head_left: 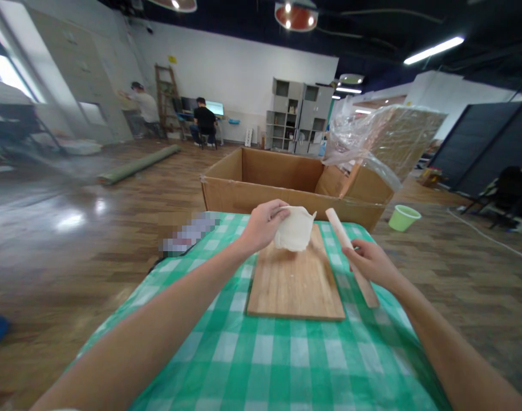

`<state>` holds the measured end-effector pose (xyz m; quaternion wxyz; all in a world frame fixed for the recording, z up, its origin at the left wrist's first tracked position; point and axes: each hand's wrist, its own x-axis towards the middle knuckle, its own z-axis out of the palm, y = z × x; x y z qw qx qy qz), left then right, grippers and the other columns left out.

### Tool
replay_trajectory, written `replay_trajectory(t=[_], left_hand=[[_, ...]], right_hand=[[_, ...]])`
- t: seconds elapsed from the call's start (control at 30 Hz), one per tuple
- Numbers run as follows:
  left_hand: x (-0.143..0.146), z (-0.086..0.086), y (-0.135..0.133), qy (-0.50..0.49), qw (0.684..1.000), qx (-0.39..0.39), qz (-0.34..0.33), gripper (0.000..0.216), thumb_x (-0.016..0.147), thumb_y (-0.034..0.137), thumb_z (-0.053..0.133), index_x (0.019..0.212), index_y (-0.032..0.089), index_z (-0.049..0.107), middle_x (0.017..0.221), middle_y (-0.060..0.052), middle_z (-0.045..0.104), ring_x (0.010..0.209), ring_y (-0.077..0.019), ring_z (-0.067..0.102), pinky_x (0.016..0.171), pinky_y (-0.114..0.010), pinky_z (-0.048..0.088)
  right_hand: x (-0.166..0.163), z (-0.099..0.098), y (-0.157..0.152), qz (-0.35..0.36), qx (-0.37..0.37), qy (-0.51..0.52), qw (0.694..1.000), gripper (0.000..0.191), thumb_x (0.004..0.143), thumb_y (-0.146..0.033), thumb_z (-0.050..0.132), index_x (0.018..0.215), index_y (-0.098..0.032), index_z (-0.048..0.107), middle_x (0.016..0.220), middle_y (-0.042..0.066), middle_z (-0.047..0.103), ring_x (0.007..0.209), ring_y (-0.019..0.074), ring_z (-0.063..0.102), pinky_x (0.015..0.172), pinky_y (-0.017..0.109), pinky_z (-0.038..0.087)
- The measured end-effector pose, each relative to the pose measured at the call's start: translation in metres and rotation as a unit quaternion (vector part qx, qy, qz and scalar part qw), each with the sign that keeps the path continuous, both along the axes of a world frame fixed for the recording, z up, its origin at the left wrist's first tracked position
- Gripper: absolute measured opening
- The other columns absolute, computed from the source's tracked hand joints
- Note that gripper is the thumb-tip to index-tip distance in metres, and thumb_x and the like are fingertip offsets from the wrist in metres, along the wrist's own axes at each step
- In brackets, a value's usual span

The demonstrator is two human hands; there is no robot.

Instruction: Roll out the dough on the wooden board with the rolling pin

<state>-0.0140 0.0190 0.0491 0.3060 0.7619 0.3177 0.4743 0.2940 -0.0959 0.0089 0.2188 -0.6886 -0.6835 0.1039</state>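
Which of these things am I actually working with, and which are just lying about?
In use: left hand lifting the dough sheet; right hand on the rolling pin; wooden board.

Lying about: cardboard box, green cup, plastic wrap.

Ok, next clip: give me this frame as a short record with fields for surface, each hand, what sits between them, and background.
surface: table with green checked cloth
left hand: left hand lifts a thin white dough sheet by its edge, above the board's far end
right hand: right hand grips a wooden rolling pin, right of the board
between hands: wooden cutting board, lying flat on the cloth
behind table: open cardboard box; green bucket on the floor
background: two people at the far wall
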Motion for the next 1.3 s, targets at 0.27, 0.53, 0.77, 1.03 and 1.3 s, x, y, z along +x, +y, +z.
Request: replay_trajectory(t=[0.27,0.53,0.77,1.03,1.3], left_hand=[[-0.027,0.019,0.026,-0.051,0.996,0.056,0.053,0.023,0.096,0.034,0.06,0.104,0.017,0.073,0.099,-0.005,0.077,0.089,-0.0191,0.069,0.076,-0.027,0.05],[-0.019,0.014,0.018,-0.008,0.993,0.072,0.088,0.022,0.095,0.033,0.06,0.1,0.017,0.075,0.099,-0.005,0.078,0.089,-0.0195,0.068,0.075,-0.028,0.049],[-0.013,0.004,0.017,-0.021,0.997,0.045,0.059,0.022,0.096,0.035,0.061,0.1,0.017,0.073,0.096,-0.005,0.077,0.086,-0.0184,0.067,0.071,-0.026,0.048],[-0.001,0.008,-0.005,-0.065,0.991,-0.076,-0.092,0.026,0.092,0.041,0.069,0.097,0.016,0.071,0.086,-0.003,0.072,0.075,-0.0161,0.064,0.065,-0.025,0.047],[0.01,-0.015,-0.016,-0.11,0.944,-0.23,-0.211,0.045,0.084,0.057,0.079,0.098,0.016,0.068,0.087,-0.003,0.071,0.074,-0.0149,0.063,0.066,-0.023,0.047]], right_hand=[[-0.049,0.029,-0.053,0.27,-0.027,0.057,0.961,0.028,0.099,-0.049,0.063,0.092,-0.022,0.067,0.074,0.0,0.064,0.065,0.0156,0.054,0.059,0.029,0.034],[-0.015,-0.005,-0.015,0.035,0.017,-0.028,0.999,0.042,0.096,-0.052,0.056,0.066,-0.022,0.052,0.057,-0.002,0.052,0.054,0.0142,0.047,0.053,0.03,0.023],[0.004,-0.025,0.005,-0.063,-0.051,-0.091,0.993,0.045,0.096,-0.049,0.053,0.06,-0.022,0.059,0.054,0.002,0.059,0.054,0.0168,0.051,0.053,0.032,0.024],[-0.004,-0.022,-0.002,-0.066,-0.006,-0.038,0.997,0.054,0.099,-0.065,0.048,0.074,-0.021,0.068,0.058,0.004,0.062,0.057,0.0202,0.057,0.054,0.032,0.03],[-0.04,-0.009,0.01,0.096,0.064,0.333,0.936,0.075,0.084,-0.06,0.078,0.146,-0.025,0.054,0.136,0.014,0.069,0.111,0.027,0.069,0.087,0.04,0.057]])
